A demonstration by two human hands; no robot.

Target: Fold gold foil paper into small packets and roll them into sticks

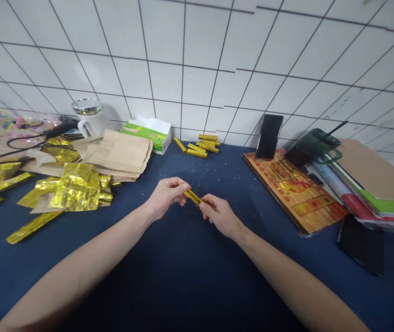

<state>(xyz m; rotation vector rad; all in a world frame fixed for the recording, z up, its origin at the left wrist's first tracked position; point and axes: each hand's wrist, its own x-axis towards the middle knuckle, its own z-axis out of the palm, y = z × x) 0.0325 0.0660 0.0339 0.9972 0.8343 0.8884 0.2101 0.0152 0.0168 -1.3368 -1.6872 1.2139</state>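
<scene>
Over the navy cloth-covered surface, the left hand and right hand pinch a gold foil stick between them, below white wall tiles, near crumpled gold foil and kraft paper bags.

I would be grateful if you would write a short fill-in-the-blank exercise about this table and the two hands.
The left hand and right hand hold a small ____ foil stick between them.
The table is covered by a dark ____ cloth.
A tissue box stands to the ____ of a small heap of gold sticks.

Missing words: gold; blue; left.
</scene>
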